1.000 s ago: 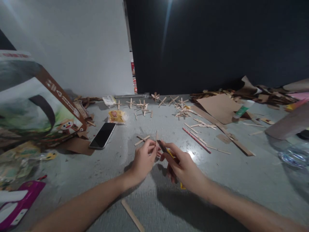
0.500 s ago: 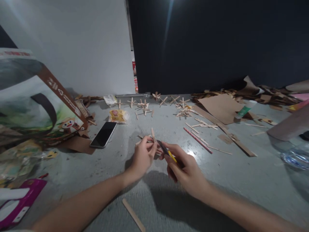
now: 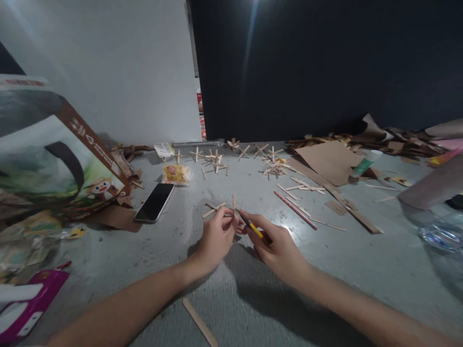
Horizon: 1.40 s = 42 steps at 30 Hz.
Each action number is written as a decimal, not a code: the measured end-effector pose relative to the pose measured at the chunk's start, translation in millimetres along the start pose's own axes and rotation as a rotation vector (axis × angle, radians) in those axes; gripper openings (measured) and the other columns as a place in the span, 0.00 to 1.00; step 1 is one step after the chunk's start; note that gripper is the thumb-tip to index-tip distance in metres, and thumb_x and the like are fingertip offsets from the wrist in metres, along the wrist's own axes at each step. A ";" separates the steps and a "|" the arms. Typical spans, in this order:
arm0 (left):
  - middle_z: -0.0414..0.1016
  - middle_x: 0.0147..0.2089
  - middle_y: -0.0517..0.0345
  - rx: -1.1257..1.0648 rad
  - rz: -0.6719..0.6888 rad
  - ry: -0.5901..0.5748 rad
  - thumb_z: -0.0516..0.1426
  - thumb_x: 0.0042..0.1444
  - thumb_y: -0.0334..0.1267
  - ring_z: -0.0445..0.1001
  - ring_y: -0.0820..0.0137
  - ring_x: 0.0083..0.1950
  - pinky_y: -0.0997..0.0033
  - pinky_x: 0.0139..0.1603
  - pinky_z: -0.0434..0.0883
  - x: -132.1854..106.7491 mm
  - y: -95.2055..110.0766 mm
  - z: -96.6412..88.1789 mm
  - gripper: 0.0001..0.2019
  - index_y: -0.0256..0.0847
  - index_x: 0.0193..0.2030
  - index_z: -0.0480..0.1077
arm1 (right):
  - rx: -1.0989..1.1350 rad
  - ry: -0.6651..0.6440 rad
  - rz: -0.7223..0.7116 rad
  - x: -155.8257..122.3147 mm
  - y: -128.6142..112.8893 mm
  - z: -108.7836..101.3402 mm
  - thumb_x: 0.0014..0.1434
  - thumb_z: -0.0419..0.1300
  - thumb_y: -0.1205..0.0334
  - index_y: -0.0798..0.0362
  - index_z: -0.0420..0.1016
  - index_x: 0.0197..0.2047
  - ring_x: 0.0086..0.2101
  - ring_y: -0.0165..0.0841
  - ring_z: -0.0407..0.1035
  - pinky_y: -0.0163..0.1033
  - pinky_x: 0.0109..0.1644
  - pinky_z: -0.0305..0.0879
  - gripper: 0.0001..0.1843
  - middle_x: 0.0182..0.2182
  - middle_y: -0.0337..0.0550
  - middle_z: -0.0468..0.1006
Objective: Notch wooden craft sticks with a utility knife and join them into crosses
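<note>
Between the thumb and fingers of my left hand [image 3: 217,236] a short wooden craft stick [image 3: 234,202] is pinched, standing nearly upright. My right hand [image 3: 280,248] grips a yellow and black utility knife [image 3: 256,230], its tip pointing up and left against the stick. Just behind my left hand, crossed wooden sticks [image 3: 213,209] lie on the grey table [image 3: 181,250]. A loose craft stick [image 3: 199,322] rests near the table's front edge, between my forearms.
Left are a phone [image 3: 155,202], a yellow packet [image 3: 176,174], a printed bag [image 3: 43,149] and a purple tool [image 3: 39,299]. Several stick crosses [image 3: 217,161] stand at the back. Right lie a red striped straw [image 3: 295,210], cardboard [image 3: 323,161] and a glue stick [image 3: 367,163].
The pinched stick has turned more upright and shifted slightly right. The knife's tip has swung a little, its blade now seen more edge-on. Both hands keep their hold.
</note>
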<state>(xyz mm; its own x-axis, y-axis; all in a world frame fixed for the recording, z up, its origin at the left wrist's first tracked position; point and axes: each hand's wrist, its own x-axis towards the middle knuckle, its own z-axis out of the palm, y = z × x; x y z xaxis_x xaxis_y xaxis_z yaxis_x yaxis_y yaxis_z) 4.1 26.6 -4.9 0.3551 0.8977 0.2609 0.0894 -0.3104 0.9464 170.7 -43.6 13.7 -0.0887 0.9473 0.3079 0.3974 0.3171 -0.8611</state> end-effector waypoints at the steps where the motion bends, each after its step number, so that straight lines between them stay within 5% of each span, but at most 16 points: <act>1: 0.87 0.35 0.51 -0.001 0.001 0.003 0.59 0.70 0.54 0.88 0.61 0.36 0.66 0.37 0.81 -0.1 0.2 0.2 0.16 0.44 0.42 0.67 | -0.013 0.004 -0.004 0.2 0.0 -0.2 0.75 0.52 0.57 0.52 0.78 0.64 0.25 0.33 0.70 0.34 0.28 0.64 0.21 0.22 0.36 0.71; 9: 0.86 0.35 0.53 0.006 0.000 0.011 0.59 0.71 0.52 0.87 0.62 0.35 0.66 0.37 0.82 -1.3 1.2 -0.3 0.13 0.44 0.43 0.69 | -0.020 -0.034 -0.012 2.7 -0.3 -1.1 0.75 0.53 0.57 0.51 0.79 0.59 0.27 0.32 0.73 0.32 0.28 0.64 0.18 0.28 0.39 0.77; 15: 0.86 0.36 0.54 0.065 0.044 0.022 0.57 0.72 0.43 0.88 0.64 0.38 0.69 0.40 0.80 -4.2 1.1 0.0 0.07 0.43 0.43 0.70 | 0.074 -0.058 0.060 -0.6 -2.6 0.6 0.75 0.54 0.55 0.54 0.76 0.61 0.21 0.27 0.64 0.31 0.25 0.64 0.19 0.31 0.39 0.78; 26: 0.82 0.30 0.58 0.045 0.008 0.020 0.57 0.72 0.45 0.82 0.67 0.31 0.73 0.31 0.71 -5.2 -0.4 -0.9 0.09 0.44 0.42 0.67 | 0.449 -0.068 0.256 0.0 -8.9 9.9 0.69 0.61 0.46 0.51 0.73 0.61 0.16 0.22 0.62 0.28 0.15 0.57 0.24 0.34 0.37 0.77; 31: 0.77 0.25 0.63 0.020 -0.007 0.041 0.59 0.70 0.45 0.76 0.70 0.26 0.75 0.29 0.66 -6.9 3.4 0.4 0.09 0.43 0.42 0.67 | 0.660 -0.082 0.338 0.0 -2.6 12.4 0.64 0.67 0.38 0.50 0.71 0.63 0.14 0.25 0.64 0.31 0.14 0.63 0.33 0.30 0.34 0.78; 36: 0.76 0.23 0.63 -0.090 -0.078 0.017 0.61 0.69 0.52 0.77 0.69 0.25 0.74 0.28 0.69 -5.7 4.9 2.2 0.15 0.43 0.44 0.67 | 0.731 -0.083 0.253 -4.3 -4.1 12.4 0.65 0.68 0.40 0.47 0.72 0.63 0.14 0.24 0.65 0.30 0.15 0.62 0.30 0.31 0.34 0.78; 42: 0.86 0.33 0.53 -0.160 -0.121 0.038 0.65 0.64 0.53 0.85 0.63 0.32 0.67 0.36 0.78 0.2 4.0 1.4 0.20 0.42 0.50 0.66 | 0.473 0.066 0.129 -1.9 -2.8 8.3 0.71 0.62 0.45 0.48 0.73 0.63 0.18 0.22 0.61 0.30 0.18 0.56 0.23 0.32 0.35 0.75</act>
<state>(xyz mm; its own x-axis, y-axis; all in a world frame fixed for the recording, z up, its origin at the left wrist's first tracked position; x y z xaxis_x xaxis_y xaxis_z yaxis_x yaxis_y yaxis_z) 5.8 25.1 -1.3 0.3152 0.9375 0.1471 -0.0211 -0.1481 0.9888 162.2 -45.9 12.2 -0.0018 0.9801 0.1984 -0.0587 0.1980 -0.9785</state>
